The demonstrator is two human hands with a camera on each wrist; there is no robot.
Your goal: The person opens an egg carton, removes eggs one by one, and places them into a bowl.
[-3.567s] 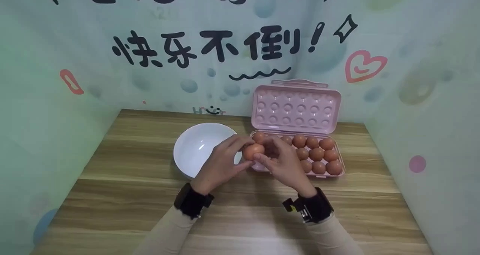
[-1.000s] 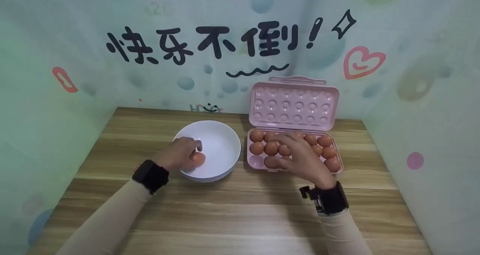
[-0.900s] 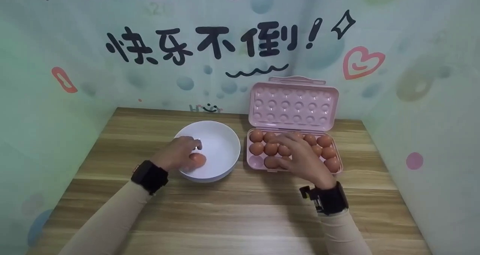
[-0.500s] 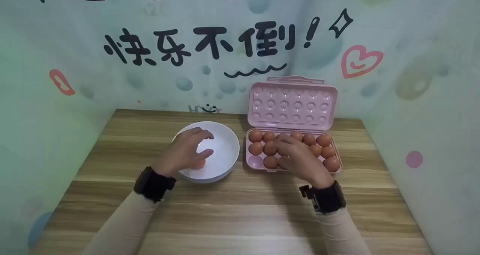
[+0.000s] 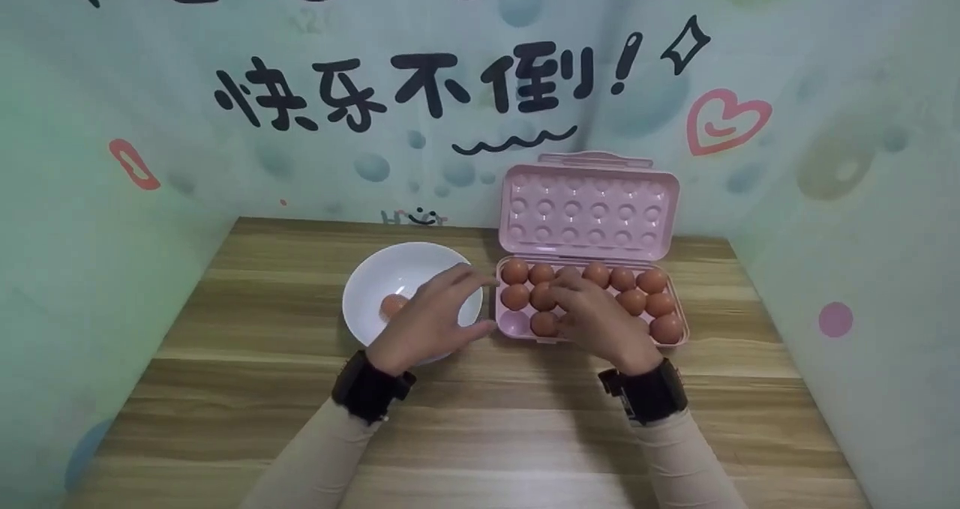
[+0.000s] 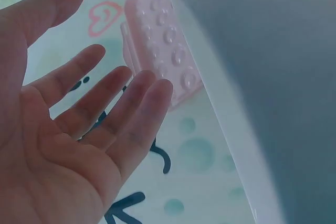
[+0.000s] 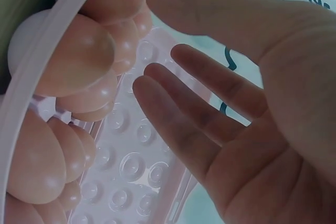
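In the head view my left hand [image 5: 431, 318] is over the right side of a white bowl [image 5: 360, 291], its fingers stretched toward the egg box and nothing in its grasp. A brown egg [image 5: 391, 306] lies in the bowl, partly hidden by that hand. My right hand [image 5: 600, 321] hovers over a pink egg box [image 5: 514, 323] that holds several brown eggs [image 5: 664, 328]. The right wrist view shows its fingers [image 6: 142, 129] of the left apart in the left wrist view, while the right thumb tip borders an egg [image 7: 76, 53]; contact is unclear.
The box's dimpled lid [image 5: 589, 213] stands upright at the back. One front-left cup of the box holds no egg. A printed cloth backdrop [image 5: 315, 172] closes off the back and sides of the wooden table [image 5: 480, 434].
My left hand has let go of an egg in the bowl and swung right toward the box. The right hand has stayed over the eggs, its fingers shifting slightly.
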